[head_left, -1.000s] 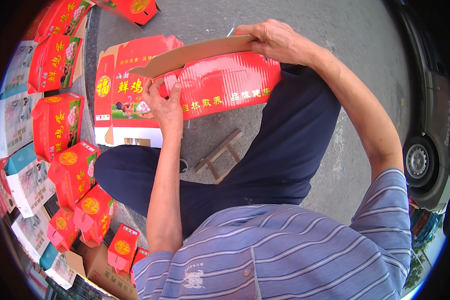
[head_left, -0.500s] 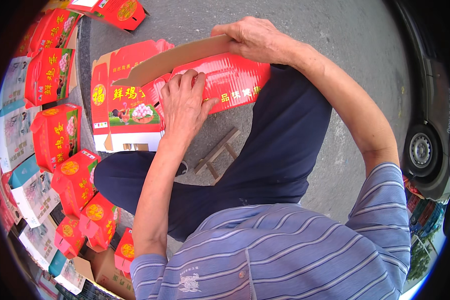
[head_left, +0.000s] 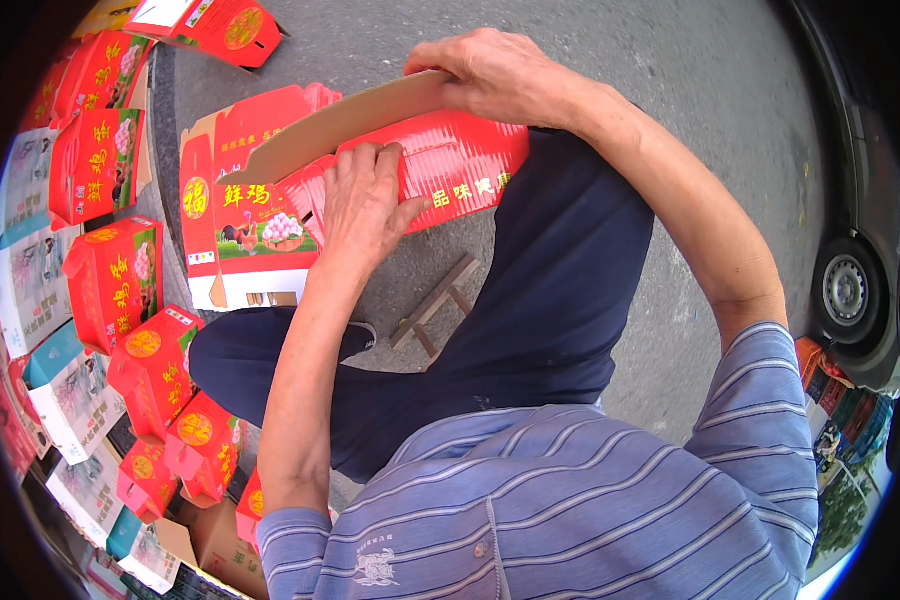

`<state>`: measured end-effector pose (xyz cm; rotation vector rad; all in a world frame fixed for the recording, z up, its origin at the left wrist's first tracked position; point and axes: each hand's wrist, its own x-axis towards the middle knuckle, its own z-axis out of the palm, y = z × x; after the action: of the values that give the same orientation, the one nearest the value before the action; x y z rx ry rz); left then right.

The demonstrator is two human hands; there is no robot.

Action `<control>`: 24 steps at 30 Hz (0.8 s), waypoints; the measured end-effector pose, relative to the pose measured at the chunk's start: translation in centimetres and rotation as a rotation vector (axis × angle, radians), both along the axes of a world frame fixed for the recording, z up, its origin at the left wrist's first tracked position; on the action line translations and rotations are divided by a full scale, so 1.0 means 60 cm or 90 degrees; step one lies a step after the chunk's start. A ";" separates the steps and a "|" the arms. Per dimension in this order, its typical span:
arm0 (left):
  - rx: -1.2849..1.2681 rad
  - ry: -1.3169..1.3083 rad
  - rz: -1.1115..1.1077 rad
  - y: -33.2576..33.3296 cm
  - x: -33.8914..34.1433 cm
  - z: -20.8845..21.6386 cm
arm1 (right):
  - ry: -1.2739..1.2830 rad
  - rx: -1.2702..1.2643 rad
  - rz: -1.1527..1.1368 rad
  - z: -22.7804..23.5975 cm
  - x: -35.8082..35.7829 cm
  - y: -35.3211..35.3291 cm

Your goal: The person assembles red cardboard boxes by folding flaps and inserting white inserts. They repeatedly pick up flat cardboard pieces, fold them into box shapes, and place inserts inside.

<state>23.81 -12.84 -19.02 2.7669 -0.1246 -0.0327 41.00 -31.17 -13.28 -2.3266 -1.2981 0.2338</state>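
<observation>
A red printed cardboard carton (head_left: 465,160), partly folded, rests across my knee, one panel ribbed with creases. Its bare brown flap (head_left: 315,125) stands raised along the far side. My right hand (head_left: 495,75) grips the right end of that flap, fingers curled over its edge. On the red panel below lies my left hand (head_left: 365,205), palm down, fingers side by side and thumb apart. A flat printed carton section (head_left: 255,215) with a white lower edge extends left of it. What lies beneath my left palm is hidden.
Several assembled red cartons (head_left: 120,285) and white-and-teal cartons (head_left: 75,390) crowd the left side. Another red carton (head_left: 225,35) sits at the top left. A small wooden stool (head_left: 435,305) shows between my legs. A parked vehicle (head_left: 855,290) stands at the right.
My left fingers have flattened a little on the red panel. My right hand and the flap have shifted slightly left in view, the right hand keeping its grip.
</observation>
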 end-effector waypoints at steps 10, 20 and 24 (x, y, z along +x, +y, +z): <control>-0.010 0.000 -0.001 0.006 0.001 -0.004 | -0.022 -0.090 0.028 -0.026 -0.141 -0.051; -0.130 -0.024 -0.052 0.038 -0.047 -0.028 | -0.158 -0.034 -0.008 -0.095 -0.156 -0.022; -0.141 -0.010 -0.046 0.038 -0.054 -0.026 | -0.141 -0.037 0.011 -0.101 -0.156 -0.014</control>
<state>20.55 -10.59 -20.60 2.5413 -0.2198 -0.0146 31.66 -31.98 -19.33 -2.4477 -1.4323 0.0195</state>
